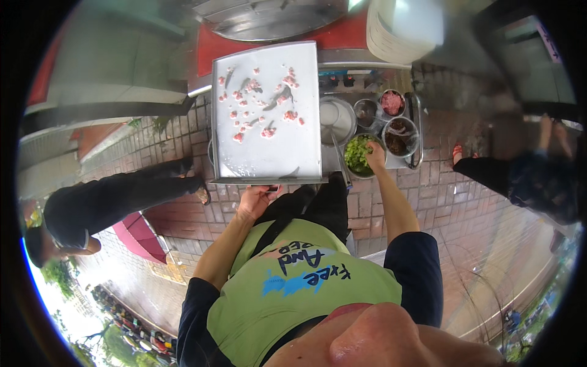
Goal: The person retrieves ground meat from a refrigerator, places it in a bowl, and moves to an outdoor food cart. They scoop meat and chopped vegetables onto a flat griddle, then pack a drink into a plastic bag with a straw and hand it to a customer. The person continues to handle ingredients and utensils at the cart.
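Note:
My left hand [255, 202] grips the front handle of a shallow metal tray [266, 160]. A thin white layer coats the tray, scattered with bits of pink minced meat [268, 132] and dark strips that may be leaves. To its right, my right hand [376, 157] reaches into a round bowl of chopped green vegetables [355, 155]; its fingertips are partly hidden among the pieces. Just behind that bowl stands a pot of whitish liquid [347, 114], with a ladle [340, 158] whose handle leans towards me.
Beside the greens are a bowl of dark brown food [401, 136], a bowl of raw minced meat [391, 102] and a metal container [367, 113]. White stacked containers [403, 32] stand behind. One person [124, 197] stands left near a pink umbrella [140, 236], another person [541, 183] right.

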{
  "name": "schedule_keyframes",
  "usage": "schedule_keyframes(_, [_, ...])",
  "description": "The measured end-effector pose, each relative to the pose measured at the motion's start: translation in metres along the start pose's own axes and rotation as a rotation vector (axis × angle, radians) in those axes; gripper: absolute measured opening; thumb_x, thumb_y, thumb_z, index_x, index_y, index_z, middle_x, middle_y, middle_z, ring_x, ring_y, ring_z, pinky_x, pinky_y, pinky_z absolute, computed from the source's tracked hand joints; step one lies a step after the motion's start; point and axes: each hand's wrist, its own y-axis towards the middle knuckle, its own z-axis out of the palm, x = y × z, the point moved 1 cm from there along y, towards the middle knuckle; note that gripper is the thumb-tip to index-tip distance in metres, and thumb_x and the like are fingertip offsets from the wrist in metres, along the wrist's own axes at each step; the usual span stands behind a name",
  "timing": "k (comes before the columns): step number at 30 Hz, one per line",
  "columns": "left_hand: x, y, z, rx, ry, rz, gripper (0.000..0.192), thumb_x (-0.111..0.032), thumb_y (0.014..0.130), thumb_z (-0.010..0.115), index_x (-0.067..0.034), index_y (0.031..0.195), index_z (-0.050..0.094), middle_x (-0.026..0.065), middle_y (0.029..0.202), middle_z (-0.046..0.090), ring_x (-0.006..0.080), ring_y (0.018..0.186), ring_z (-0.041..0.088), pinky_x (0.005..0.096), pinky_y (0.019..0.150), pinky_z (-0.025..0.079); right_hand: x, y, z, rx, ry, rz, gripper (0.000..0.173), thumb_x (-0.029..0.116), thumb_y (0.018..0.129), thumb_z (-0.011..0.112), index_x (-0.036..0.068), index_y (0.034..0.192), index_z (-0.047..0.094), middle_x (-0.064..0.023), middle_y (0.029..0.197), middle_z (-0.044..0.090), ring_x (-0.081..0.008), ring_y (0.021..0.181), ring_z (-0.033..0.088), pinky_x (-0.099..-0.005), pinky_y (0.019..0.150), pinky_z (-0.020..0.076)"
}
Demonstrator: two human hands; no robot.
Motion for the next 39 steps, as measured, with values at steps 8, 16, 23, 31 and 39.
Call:
schedule_keyframes(8, [0.002, -0.009, 0.017, 0.108, -0.008, -0.013, 0.023, 0.011, 0.076, 0.047, 0.007, 0.097, 0.054, 0.0174, 0.093, 0.060, 0.0287, 0.088, 0.059, 0.0484, 0.093, 0.047, 0.045, -0.031, -0.067, 0.019, 0.589, 0.071, 0.034, -0.007, 0.067, 0.061, 0.000, 0.099, 0.056, -0.0061, 0.086, 0.058, -0.0148, 0.074, 0.059, -0.0262, 0.063, 0.0493])
schedule_keyframes(16, [-0.007, -0.018, 0.034, 0.246, -0.014, 0.001, 0.023, 0.010, 0.079, 0.045, 0.012, 0.100, 0.052, 0.0213, 0.094, 0.061, 0.0335, 0.092, 0.061, 0.0439, 0.089, 0.051, 0.295, -0.102, -0.150, 0.141, 0.703, -0.229, 0.024, -0.003, 0.071, 0.063, 0.001, 0.094, 0.054, -0.0041, 0.081, 0.056, -0.0124, 0.076, 0.057, -0.0255, 0.062, 0.0483])
schedule_keyframes(23, [-0.017, -0.031, 0.065, 0.346, -0.014, -0.023, 0.023, 0.009, 0.081, 0.041, 0.015, 0.100, 0.053, 0.0243, 0.097, 0.062, 0.0354, 0.096, 0.060, 0.0420, 0.086, 0.053, 0.420, -0.085, -0.055, 0.265, -0.210, -0.648, 0.016, 0.010, 0.074, 0.063, 0.003, 0.089, 0.060, -0.0163, 0.083, 0.063, -0.0301, 0.075, 0.062, -0.0379, 0.066, 0.0492])
schedule_keyframes(31, [-0.034, -0.067, 0.074, 0.332, 0.017, -0.052, 0.028, 0.012, 0.079, 0.041, 0.016, 0.105, 0.046, 0.0262, 0.099, 0.059, 0.0386, 0.097, 0.059, 0.0440, 0.086, 0.053, 0.487, 0.013, -0.048, 0.145, -0.548, -0.629, 0.021, 0.004, 0.079, 0.050, 0.008, 0.096, 0.061, -0.0133, 0.100, 0.063, -0.0311, 0.093, 0.061, -0.0407, 0.081, 0.0480])
schedule_keyframes(39, [-0.034, -0.071, 0.075, 0.242, -0.001, 0.012, 0.028, 0.012, 0.078, 0.039, 0.015, 0.105, 0.048, 0.0261, 0.100, 0.059, 0.0383, 0.096, 0.060, 0.0430, 0.082, 0.055, 0.432, -0.040, -0.074, 0.443, -0.511, -0.605, 0.022, -0.004, 0.076, 0.053, 0.007, 0.092, 0.062, -0.0116, 0.094, 0.064, -0.0239, 0.086, 0.061, -0.0383, 0.074, 0.0481])
